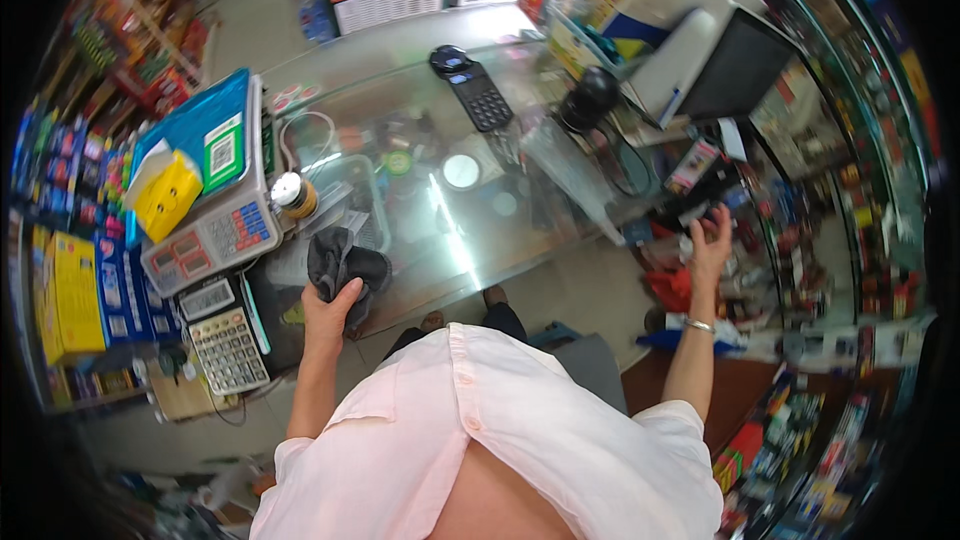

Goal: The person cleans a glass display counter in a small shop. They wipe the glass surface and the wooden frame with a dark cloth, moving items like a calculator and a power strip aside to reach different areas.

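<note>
My left hand [327, 313] grips a crumpled dark grey cloth [346, 268] over the left front part of a glass counter [420, 240]. Just left of it lie a desk calculator [226, 341] and a price-computing scale [217, 236]. My right hand [710, 240], with a bangle at the wrist, is raised at the right beyond the counter's end. Its fingers are curled near a small dark item [705, 216]; whether they hold it cannot be told. A clear plastic bag [570, 172] lies on the counter between my hands.
A payment keypad terminal [480, 95] stands at the counter's back, with a dark cylindrical object [590, 99] and a monitor [739, 64] to its right. A capped jar [295, 196] is beside the scale. Stocked shelves line both sides; a stool [589, 367] is close to my body.
</note>
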Demonstrator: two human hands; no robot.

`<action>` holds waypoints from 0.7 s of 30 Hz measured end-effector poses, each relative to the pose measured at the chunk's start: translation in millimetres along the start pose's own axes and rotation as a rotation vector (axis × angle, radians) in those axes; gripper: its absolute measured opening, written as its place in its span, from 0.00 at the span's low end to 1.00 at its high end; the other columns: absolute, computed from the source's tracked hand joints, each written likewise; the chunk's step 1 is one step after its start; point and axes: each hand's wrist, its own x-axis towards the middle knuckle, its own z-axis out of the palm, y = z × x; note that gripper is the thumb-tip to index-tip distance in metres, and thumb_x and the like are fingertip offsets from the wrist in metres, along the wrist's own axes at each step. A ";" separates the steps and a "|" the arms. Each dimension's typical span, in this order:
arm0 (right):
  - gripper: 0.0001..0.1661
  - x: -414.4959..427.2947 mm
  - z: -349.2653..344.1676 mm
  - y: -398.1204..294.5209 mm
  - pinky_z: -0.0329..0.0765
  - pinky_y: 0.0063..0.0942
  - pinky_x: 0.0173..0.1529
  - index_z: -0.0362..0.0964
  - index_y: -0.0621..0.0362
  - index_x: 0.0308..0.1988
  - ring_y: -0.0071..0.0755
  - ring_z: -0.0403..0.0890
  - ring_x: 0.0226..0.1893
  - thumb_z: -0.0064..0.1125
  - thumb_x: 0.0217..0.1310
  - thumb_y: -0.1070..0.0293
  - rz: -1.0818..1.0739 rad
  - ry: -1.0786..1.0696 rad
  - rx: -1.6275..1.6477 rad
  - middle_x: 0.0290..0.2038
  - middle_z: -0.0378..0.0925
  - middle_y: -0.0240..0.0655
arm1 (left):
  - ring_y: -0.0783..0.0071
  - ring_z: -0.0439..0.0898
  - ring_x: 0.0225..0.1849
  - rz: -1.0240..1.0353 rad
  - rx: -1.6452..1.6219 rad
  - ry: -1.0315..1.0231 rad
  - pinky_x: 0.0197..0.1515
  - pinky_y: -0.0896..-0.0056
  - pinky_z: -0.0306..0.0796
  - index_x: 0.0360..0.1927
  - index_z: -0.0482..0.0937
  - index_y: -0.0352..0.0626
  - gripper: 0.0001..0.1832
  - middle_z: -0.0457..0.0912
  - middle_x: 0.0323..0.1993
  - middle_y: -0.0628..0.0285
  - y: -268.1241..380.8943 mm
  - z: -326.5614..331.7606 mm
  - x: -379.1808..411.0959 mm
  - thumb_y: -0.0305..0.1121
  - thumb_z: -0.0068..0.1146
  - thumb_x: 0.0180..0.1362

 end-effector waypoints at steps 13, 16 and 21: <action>0.55 148.8 15.5 20.6 0.56 0.44 0.67 0.50 0.55 0.66 0.55 0.55 0.67 0.72 0.40 0.66 -0.497 -0.399 -0.549 0.67 0.53 0.48 | 0.55 0.64 0.62 0.327 0.574 0.710 0.64 0.61 0.57 0.68 0.52 0.36 0.46 0.62 0.62 0.46 -44.2 79.1 -10.6 0.30 0.66 0.48; 0.47 157.9 13.1 26.3 0.60 0.41 0.65 0.55 0.57 0.64 0.52 0.60 0.64 0.69 0.46 0.66 -0.502 -0.436 -0.557 0.63 0.60 0.47 | 0.52 0.57 0.67 0.326 0.656 0.765 0.67 0.57 0.52 0.68 0.52 0.36 0.45 0.56 0.67 0.45 -49.2 98.1 -12.8 0.31 0.65 0.49; 0.29 176.4 9.8 37.0 0.67 0.37 0.59 0.63 0.59 0.60 0.48 0.70 0.58 0.59 0.59 0.66 -0.372 -0.489 -0.388 0.57 0.70 0.46 | 0.50 0.54 0.69 0.453 0.829 0.877 0.68 0.56 0.51 0.68 0.53 0.36 0.42 0.56 0.68 0.48 -73.8 107.4 -2.0 0.35 0.62 0.53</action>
